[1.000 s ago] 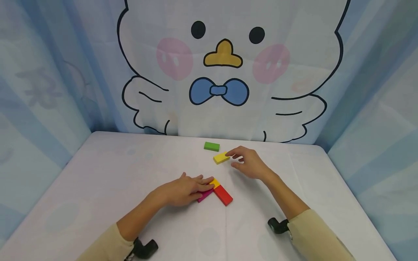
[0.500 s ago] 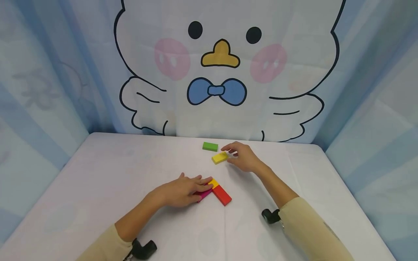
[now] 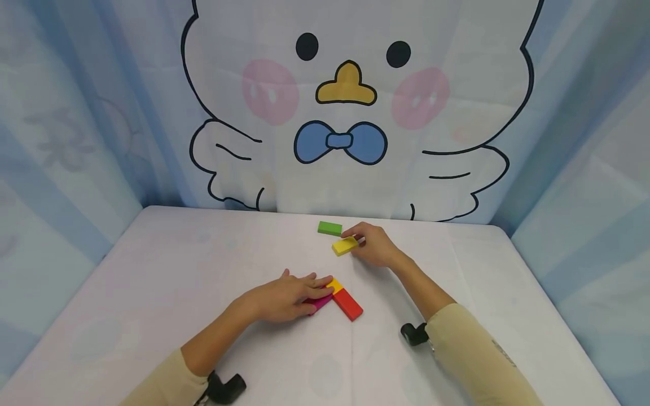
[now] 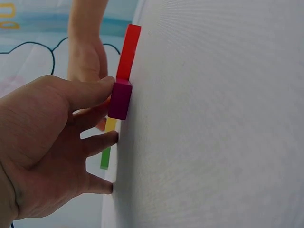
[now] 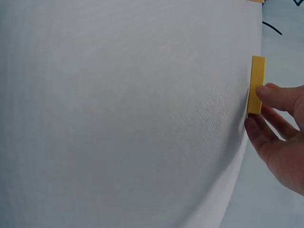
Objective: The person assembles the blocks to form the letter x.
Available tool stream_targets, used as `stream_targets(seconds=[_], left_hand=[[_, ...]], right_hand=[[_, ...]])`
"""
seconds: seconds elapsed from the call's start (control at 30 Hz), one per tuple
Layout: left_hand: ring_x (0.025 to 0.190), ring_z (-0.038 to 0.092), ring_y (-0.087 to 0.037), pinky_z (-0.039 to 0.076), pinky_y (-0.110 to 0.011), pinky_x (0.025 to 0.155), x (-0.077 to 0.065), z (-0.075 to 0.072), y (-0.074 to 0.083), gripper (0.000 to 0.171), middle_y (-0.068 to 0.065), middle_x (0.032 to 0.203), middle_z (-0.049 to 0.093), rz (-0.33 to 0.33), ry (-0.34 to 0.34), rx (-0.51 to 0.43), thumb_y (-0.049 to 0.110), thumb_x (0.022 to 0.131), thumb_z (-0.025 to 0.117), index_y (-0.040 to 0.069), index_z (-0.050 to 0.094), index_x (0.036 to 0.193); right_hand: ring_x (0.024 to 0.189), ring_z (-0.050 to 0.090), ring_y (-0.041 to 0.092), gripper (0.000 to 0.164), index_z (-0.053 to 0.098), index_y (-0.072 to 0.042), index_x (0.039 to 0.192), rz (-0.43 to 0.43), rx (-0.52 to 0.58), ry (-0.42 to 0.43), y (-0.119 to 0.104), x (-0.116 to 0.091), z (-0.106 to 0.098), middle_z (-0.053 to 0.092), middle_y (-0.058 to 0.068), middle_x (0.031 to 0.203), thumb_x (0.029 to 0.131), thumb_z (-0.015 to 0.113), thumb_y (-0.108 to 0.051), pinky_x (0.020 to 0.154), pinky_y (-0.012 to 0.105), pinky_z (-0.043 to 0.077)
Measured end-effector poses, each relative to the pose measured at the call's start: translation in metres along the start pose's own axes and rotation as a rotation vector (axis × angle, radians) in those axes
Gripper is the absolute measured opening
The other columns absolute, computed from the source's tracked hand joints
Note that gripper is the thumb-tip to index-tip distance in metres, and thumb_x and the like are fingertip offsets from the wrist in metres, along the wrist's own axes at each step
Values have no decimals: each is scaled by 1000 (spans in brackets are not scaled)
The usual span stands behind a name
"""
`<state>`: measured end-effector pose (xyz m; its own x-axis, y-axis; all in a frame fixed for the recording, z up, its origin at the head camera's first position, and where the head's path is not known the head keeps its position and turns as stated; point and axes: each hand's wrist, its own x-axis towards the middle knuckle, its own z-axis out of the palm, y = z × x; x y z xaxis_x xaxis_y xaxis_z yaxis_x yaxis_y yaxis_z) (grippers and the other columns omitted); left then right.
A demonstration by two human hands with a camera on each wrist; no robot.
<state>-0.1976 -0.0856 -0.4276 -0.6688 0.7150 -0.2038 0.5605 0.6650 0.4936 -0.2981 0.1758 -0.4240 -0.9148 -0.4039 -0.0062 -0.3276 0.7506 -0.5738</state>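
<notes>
A yellow block (image 3: 345,246) lies toward the back of the table, its right end between the thumb and fingers of my right hand (image 3: 374,245). In the right wrist view the thumb lies on this yellow block (image 5: 257,78), with fingertips at its lower end. My left hand (image 3: 284,296) rests over a magenta block (image 3: 321,303) and an orange-yellow block (image 3: 334,285), partly hiding both. A red block (image 3: 347,305) meets them at an angle. From the left wrist, the thumb touches the magenta block (image 4: 120,99), while the other fingers are spread and fairly straight.
A green block (image 3: 329,228) lies behind the yellow one, near the back edge of the white-covered table (image 3: 178,265). A curtain (image 3: 350,186) with a cartoon bird hangs behind. Black wrist cameras (image 3: 226,388) stick out at both sleeves.
My right hand has moved left and closed thumb and fingers on the yellow block, which stays about where it was. The left hand keeps its place on the blocks.
</notes>
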Motion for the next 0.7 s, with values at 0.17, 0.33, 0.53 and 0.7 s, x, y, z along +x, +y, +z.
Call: stream_targets(seconds=[0.17,0.33,0.53,0.7], left_hand=[[157,33,-29,18,-78,119,0,1,1,54,10,169,36,-3,3,6,28,104,64,28,50,156],[157,33,-30,18,-78,119,0,0,1,53,10,169,35,2,7,7,28,104,63,27,50,156],[157,34,-29,18,-78,119,1,1,-1,54,9,168,36,4,9,-1,28,104,64,28,50,156],[156,35,-29,18,-78,119,1,2,-1,54,9,168,37,0,7,-8,28,103,65,28,50,156]], right_hand=[[117,62,31,35,75,-12,126,9,-2,5,0,2,1,66,12,133,94,70,0,102,43,57],[112,62,30,32,77,-11,123,12,-13,19,0,5,3,67,12,128,94,72,0,100,42,57],[109,62,28,30,78,-11,122,26,-27,24,0,7,4,67,11,124,93,74,-1,99,40,57],[107,62,27,30,78,-11,120,27,-42,23,-1,7,4,68,11,122,92,76,-2,98,40,57]])
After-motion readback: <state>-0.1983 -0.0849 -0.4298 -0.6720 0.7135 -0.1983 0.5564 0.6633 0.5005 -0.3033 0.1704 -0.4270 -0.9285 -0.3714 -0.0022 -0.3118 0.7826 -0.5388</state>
